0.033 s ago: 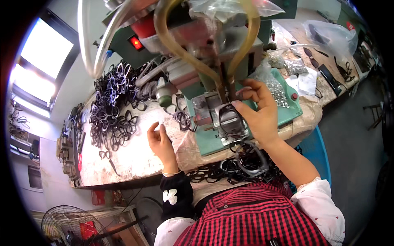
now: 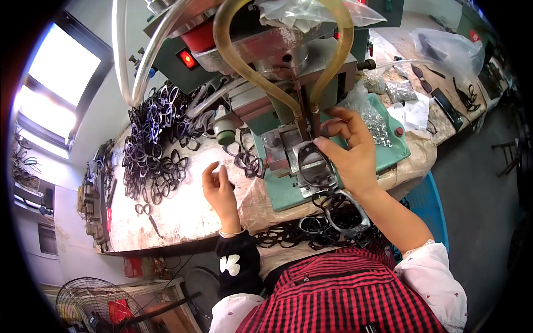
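A dark eyeglass frame (image 2: pixel 315 166) lies with one rim over the metal fixture of a green bench press. Its other, greyer rim (image 2: pixel 348 213) hangs toward me past the press base. My right hand (image 2: pixel 352 152) is closed at the frame's far edge, its thumb against the rim and its fingers curled beside the press tip. The exact grip is partly hidden by the hand itself. To the left, my left hand (image 2: pixel 220 194) is raised over the table with bent fingers, thumb and forefinger apart. A small dark spot shows by its palm side, too small to name.
A large heap of dark eyeglass frames (image 2: pixel 158 136) covers the table's left part. More frames (image 2: pixel 283 232) lie along the near edge before my apron. Small metal parts (image 2: pixel 376 126) fill a bag on the green tray (image 2: pixel 400 150). Yellowish hoses (image 2: pixel 244 61) loop above the fixture.
The rim over the fixture looks lighter inside, and the nearer rim has shifted slightly right. My left hand has moved a little to the right. My right hand has stayed about where it was.
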Demonstrator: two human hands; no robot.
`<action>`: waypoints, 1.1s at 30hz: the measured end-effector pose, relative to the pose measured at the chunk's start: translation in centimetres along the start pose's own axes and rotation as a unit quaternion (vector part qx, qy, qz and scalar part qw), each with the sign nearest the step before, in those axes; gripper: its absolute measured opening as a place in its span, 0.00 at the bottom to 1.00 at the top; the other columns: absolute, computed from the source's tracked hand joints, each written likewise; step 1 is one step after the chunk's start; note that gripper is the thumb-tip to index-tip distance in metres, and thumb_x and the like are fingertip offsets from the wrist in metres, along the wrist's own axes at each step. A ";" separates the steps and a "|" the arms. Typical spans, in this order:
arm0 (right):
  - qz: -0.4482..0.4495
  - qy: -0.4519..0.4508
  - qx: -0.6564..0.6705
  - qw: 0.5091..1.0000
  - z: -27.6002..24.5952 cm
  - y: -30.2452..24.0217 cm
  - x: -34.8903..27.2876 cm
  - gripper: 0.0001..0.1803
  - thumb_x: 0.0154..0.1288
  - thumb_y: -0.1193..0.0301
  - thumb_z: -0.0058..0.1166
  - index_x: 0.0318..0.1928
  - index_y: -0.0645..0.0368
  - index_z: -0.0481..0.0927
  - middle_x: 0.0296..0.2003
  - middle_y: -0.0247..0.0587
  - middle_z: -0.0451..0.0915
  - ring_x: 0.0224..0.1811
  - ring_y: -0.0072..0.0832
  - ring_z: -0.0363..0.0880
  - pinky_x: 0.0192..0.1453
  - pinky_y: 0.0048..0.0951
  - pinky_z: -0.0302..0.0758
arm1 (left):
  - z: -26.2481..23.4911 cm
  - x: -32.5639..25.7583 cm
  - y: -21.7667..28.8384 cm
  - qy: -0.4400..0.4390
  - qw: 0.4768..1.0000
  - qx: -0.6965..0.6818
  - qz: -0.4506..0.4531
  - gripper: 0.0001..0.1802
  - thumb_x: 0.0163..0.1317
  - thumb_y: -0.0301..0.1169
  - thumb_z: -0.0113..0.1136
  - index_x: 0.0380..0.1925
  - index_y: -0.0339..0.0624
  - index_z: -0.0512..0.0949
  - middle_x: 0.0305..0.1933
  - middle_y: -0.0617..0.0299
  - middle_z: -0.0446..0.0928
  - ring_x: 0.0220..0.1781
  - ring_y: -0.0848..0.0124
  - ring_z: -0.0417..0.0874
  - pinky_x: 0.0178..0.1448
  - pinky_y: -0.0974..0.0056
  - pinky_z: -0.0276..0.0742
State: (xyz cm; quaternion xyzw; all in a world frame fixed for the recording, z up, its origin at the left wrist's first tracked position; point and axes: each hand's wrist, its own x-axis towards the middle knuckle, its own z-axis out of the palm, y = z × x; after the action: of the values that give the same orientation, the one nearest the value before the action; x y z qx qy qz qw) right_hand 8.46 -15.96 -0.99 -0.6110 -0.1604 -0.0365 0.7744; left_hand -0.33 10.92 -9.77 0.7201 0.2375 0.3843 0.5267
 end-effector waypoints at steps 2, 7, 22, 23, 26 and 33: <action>0.023 -0.018 0.055 0.998 1.0 -1.4 -0.1 0.28 0.59 0.82 0.61 0.60 0.67 0.70 0.38 0.36 0.81 0.46 0.22 0.79 0.57 0.25 0.72 | 0.2 1.0 0.1 -0.047 0.989 0.142 0.013 0.09 0.67 0.32 0.66 0.42 0.40 0.80 0.21 0.67 0.72 0.22 0.78 0.69 0.28 0.69 0.66; 0.056 -0.008 0.074 0.996 1.3 -3.7 -1.8 0.29 0.60 0.83 0.59 0.62 0.69 0.68 0.49 0.45 0.80 0.50 0.26 0.80 0.60 0.28 0.72 | 2.8 1.5 -1.3 0.024 0.883 0.466 0.049 0.26 0.60 0.55 0.67 0.27 0.42 0.75 0.24 0.53 0.80 0.26 0.51 0.81 0.31 0.52 0.74; -0.065 0.039 -0.370 0.926 -12.1 3.7 -3.3 0.14 0.62 0.80 0.54 0.48 0.63 0.83 0.42 0.50 0.85 0.46 0.39 0.85 0.53 0.34 0.77 | -2.7 5.1 -2.0 -0.133 0.973 0.114 -0.153 0.12 0.67 0.33 0.64 0.31 0.35 0.81 0.22 0.65 0.76 0.16 0.77 0.74 0.19 0.71 0.64; -0.052 0.067 -0.346 0.934 -12.4 3.8 -3.0 0.14 0.62 0.80 0.54 0.49 0.63 0.83 0.42 0.49 0.85 0.46 0.38 0.85 0.53 0.34 0.77 | -3.3 4.2 -0.1 -0.106 0.989 -0.033 -0.099 0.09 0.70 0.30 0.59 0.34 0.34 0.81 0.31 0.62 0.77 0.27 0.76 0.79 0.21 0.71 0.67; -0.032 0.084 -0.341 0.936 -12.7 3.0 -1.5 0.16 0.63 0.79 0.55 0.51 0.63 0.82 0.43 0.46 0.86 0.48 0.33 0.85 0.55 0.31 0.77 | -2.2 -0.4 7.6 -0.075 0.954 -0.271 0.102 0.08 0.75 0.27 0.50 0.50 0.43 0.75 0.45 0.54 0.80 0.45 0.63 0.82 0.51 0.60 0.82; -0.042 0.059 -0.270 0.960 -11.0 2.0 2.6 0.15 0.64 0.78 0.56 0.51 0.63 0.82 0.45 0.39 0.86 0.49 0.26 0.83 0.56 0.28 0.76 | 5.5 -4.7 12.9 -0.316 0.784 -0.022 0.534 0.13 0.48 0.27 0.66 0.37 0.43 0.86 0.48 0.63 0.86 0.39 0.64 0.73 0.59 0.48 0.80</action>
State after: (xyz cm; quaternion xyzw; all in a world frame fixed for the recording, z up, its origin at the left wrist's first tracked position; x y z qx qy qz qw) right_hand 13.65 -25.60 -4.27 -0.7867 -0.1239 -0.1467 0.5867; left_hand 0.48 -0.01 0.08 0.8012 -0.3733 0.3602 0.2983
